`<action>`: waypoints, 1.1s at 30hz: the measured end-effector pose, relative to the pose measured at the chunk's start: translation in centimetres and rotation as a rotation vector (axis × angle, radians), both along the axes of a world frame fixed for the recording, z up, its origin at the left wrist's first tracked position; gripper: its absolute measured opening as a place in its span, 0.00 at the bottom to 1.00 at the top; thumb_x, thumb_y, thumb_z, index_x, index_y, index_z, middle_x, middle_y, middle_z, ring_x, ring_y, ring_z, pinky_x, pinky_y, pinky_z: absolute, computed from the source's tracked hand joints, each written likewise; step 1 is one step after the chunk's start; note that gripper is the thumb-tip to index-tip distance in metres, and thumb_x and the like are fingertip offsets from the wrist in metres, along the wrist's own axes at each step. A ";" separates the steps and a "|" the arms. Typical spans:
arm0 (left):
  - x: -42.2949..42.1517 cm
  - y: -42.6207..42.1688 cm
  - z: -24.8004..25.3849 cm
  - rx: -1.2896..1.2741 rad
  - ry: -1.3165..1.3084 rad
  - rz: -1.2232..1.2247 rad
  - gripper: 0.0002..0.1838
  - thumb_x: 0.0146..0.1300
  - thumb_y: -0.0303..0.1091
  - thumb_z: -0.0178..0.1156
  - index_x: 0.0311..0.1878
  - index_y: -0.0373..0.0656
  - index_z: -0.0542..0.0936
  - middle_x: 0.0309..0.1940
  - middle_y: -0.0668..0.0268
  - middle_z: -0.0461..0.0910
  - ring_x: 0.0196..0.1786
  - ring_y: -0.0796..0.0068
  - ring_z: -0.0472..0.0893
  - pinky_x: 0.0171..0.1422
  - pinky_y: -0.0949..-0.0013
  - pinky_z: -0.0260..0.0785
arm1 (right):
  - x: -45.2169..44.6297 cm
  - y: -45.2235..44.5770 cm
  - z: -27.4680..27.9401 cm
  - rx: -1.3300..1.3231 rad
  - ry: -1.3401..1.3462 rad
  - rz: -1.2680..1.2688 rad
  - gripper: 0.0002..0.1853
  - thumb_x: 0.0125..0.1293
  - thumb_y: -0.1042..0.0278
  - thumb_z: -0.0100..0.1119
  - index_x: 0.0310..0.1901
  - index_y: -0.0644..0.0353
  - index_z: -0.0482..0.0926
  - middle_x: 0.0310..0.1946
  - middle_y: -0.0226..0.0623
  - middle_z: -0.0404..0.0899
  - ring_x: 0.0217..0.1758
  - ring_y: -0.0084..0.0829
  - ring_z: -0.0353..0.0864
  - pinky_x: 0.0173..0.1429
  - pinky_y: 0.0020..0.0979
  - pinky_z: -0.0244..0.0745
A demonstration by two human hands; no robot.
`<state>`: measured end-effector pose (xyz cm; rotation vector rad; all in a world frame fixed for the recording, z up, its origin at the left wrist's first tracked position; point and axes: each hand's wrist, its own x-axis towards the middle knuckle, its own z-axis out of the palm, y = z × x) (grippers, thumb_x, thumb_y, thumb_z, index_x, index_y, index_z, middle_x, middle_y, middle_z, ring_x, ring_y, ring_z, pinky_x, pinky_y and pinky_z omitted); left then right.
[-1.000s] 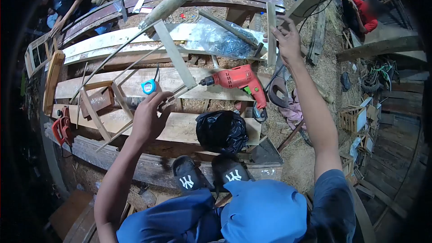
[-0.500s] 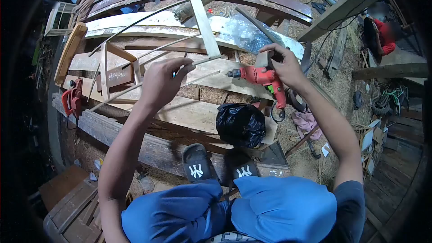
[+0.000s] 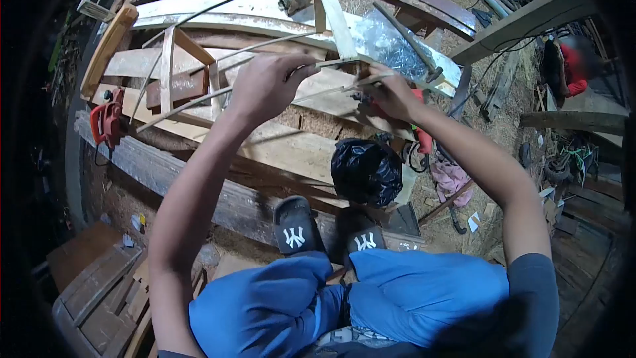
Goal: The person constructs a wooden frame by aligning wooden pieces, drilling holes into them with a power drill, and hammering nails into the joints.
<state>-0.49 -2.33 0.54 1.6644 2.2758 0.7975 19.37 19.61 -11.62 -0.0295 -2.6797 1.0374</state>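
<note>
My left hand (image 3: 265, 89) has its fingers closed on a thin strip of a light wooden frame (image 3: 336, 20). At the frame's near corner, my right hand (image 3: 394, 97) pinches a short wood piece (image 3: 361, 71) against the strip. The two hands are a short way apart. Mostly hidden behind my right hand is a red drill (image 3: 423, 140), lying on the boards. A black plastic bag (image 3: 366, 174) sits just below it. The frame's other end, with light crosspieces (image 3: 167, 73), rests over the planks at the left.
A red power tool (image 3: 107, 121) stands at the left edge of the planks (image 3: 285, 152). A hammer (image 3: 407, 41) lies over clear plastic. Two slippers (image 3: 298, 229) are on my feet. A person in red (image 3: 573, 73) is at the far right.
My right hand went from a raised, apart position past the drill to the frame's corner, bringing the wood piece there. My left hand rose and moved right. The view shifted.
</note>
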 end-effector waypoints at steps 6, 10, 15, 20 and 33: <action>0.3 -0.5 -0.2 -0.046 0.049 0.022 0.13 0.71 0.37 0.68 0.51 0.41 0.90 0.44 0.55 0.91 0.44 0.56 0.90 0.49 0.59 0.80 | -1.2 -1.3 0.4 -0.045 0.146 -0.026 0.07 0.68 0.77 0.68 0.46 0.63 0.86 0.47 0.43 0.84 0.49 0.46 0.87 0.52 0.40 0.82; 0.3 -0.4 -0.1 -0.043 0.018 0.013 0.12 0.71 0.36 0.68 0.51 0.41 0.90 0.46 0.57 0.91 0.44 0.59 0.91 0.50 0.60 0.82 | -1.7 -1.0 1.2 -0.093 0.106 0.002 0.08 0.68 0.78 0.66 0.48 0.62 0.86 0.49 0.43 0.84 0.49 0.47 0.88 0.52 0.41 0.82; 0.1 -0.6 -0.5 0.012 0.024 -0.005 0.12 0.71 0.36 0.67 0.51 0.41 0.90 0.45 0.57 0.91 0.43 0.60 0.91 0.47 0.61 0.82 | -2.3 -2.0 0.8 -0.175 -0.041 -0.033 0.10 0.70 0.78 0.64 0.51 0.61 0.86 0.44 0.43 0.86 0.45 0.40 0.89 0.48 0.39 0.83; 0.3 -0.6 -0.5 -0.006 0.003 -0.003 0.12 0.71 0.36 0.68 0.52 0.42 0.90 0.44 0.56 0.91 0.42 0.59 0.91 0.46 0.61 0.81 | -2.8 -2.7 0.5 -0.112 -0.152 -0.043 0.11 0.74 0.71 0.63 0.54 0.60 0.85 0.34 0.44 0.87 0.33 0.42 0.89 0.38 0.41 0.82; 1.0 -0.6 -1.7 0.013 -0.016 -0.023 0.11 0.70 0.35 0.68 0.50 0.41 0.91 0.40 0.54 0.91 0.37 0.57 0.90 0.44 0.59 0.80 | -3.3 -2.4 -4.4 -0.072 -0.145 -0.007 0.11 0.75 0.63 0.60 0.50 0.61 0.80 0.44 0.56 0.83 0.51 0.58 0.82 0.54 0.52 0.77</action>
